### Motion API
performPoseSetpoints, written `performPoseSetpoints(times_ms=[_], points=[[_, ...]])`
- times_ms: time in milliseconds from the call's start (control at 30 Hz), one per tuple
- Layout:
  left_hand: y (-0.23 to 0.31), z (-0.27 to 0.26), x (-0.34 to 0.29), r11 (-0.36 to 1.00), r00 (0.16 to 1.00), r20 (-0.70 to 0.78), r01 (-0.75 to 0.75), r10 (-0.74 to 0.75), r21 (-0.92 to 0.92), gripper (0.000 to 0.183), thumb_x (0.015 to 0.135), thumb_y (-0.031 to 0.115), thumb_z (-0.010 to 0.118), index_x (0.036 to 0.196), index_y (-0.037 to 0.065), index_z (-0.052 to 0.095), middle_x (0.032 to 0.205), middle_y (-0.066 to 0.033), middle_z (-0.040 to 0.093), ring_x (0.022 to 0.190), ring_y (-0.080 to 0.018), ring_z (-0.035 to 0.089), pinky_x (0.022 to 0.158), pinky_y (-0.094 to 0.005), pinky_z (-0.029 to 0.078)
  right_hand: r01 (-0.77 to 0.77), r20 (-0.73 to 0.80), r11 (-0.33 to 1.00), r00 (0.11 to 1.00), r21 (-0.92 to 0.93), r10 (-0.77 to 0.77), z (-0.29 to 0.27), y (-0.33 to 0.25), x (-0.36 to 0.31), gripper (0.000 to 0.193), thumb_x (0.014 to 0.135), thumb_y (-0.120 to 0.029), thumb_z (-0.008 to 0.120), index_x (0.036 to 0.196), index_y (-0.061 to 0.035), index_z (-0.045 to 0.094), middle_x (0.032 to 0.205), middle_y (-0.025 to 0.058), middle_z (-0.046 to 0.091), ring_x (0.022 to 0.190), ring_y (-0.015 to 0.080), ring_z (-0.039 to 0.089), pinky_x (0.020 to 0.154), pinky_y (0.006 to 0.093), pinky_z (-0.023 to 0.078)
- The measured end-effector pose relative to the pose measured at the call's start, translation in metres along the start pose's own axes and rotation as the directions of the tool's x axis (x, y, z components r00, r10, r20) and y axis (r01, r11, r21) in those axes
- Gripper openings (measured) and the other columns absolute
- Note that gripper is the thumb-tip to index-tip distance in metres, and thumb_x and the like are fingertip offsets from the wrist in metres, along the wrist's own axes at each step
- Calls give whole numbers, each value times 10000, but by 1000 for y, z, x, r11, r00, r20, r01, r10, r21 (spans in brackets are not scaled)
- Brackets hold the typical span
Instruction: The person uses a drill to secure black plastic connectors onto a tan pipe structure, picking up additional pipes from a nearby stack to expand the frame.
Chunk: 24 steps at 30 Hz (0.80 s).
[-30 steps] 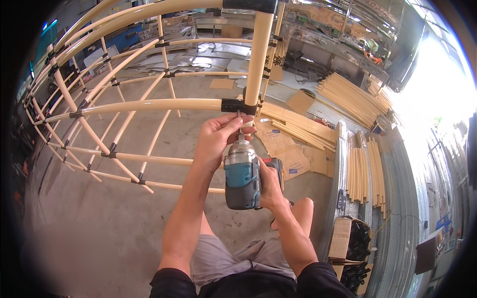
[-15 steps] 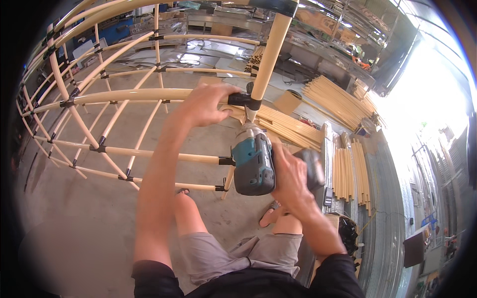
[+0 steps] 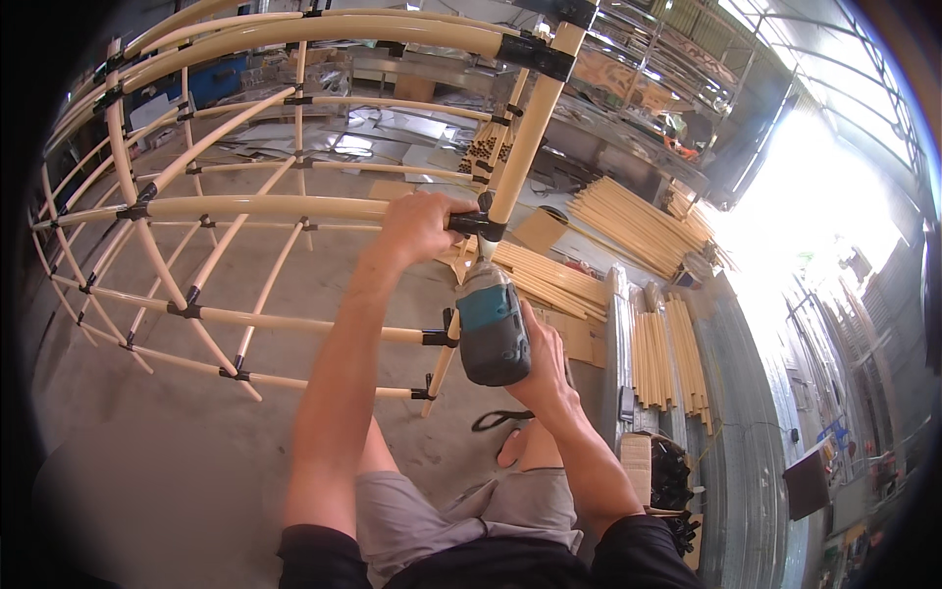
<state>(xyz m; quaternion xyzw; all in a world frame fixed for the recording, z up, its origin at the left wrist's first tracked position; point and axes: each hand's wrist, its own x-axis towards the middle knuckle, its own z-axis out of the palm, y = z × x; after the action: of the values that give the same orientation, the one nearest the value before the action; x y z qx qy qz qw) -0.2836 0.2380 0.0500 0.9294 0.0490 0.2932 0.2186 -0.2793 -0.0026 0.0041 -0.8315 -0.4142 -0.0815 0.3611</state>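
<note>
My right hand [image 3: 543, 363] grips the handle of a teal and black cordless drill driver [image 3: 493, 329]. Its nose points up at the underside of a black pipe joint [image 3: 479, 228], where the tip meets the fitting near a screw I cannot make out. That joint links a cream upright pipe [image 3: 528, 137] with a cream horizontal pipe [image 3: 265, 206]. Around the horizontal pipe's end, beside the joint, my left hand [image 3: 420, 226] is closed, its fingers partly hidden. Both pipes belong to a large frame of cream pipes and black joints.
Lower rails of the frame [image 3: 304, 323] reach across to my left. Bundles of cream pipes [image 3: 638, 231] lie at the right, beside long metal profiles [image 3: 751, 442]. An open box with black fittings [image 3: 672, 471] stands near my right elbow. Flat sheets [image 3: 353, 147] lie farther back.
The view has shifted, so the upper frame shows more. The driver has turned, hiding its battery end behind my right hand. My left hand's fingers have closed more round the pipe.
</note>
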Motion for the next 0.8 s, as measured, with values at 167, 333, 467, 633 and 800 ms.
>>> performPoseSetpoints(times_ms=[167,333,467,633,800], points=[[-8,2,-1,999,998,-51,-38,39,21,468,703,200,788,1158,264,699,1017,-70,714,928,-301,664,824,-390,516,-16,-9,999,1000,32,16,3,3,1,525,640,-73,739,1111,-35,509,807,244,634,860,476,593,729,455,482],[-8,6,-1,999,998,-57,-34,34,10,411,717,165,761,1119,232,712,952,-70,721,890,-276,671,796,-398,515,-52,15,999,999,12,51,2,-11,-3,495,660,-74,727,1108,-42,520,807,245,636,862,475,592,737,452,480],[-11,6,-1,996,993,-86,-77,80,44,423,712,167,767,1125,239,711,969,-66,720,899,-281,670,807,-396,513,-1,-5,999,1000,33,2,0,-8,-1,451,665,-102,745,1041,-26,508,793,236,642,835,454,612,705,460,475],[-10,3,3,999,999,-27,-36,37,10,452,702,187,778,1144,246,704,995,-66,717,929,-280,669,815,-403,517,34,-62,988,998,150,-25,20,7,-3,469,664,-107,751,1061,-26,514,804,225,651,820,441,623,698,460,479],[-7,-2,6,1000,1000,27,-17,16,16,481,699,208,785,1169,253,693,1015,-73,714,946,-285,668,825,-408,522,42,-91,969,996,243,-21,27,13,-4,493,653,-100,752,1078,-30,513,805,223,646,840,444,616,705,453,480]])
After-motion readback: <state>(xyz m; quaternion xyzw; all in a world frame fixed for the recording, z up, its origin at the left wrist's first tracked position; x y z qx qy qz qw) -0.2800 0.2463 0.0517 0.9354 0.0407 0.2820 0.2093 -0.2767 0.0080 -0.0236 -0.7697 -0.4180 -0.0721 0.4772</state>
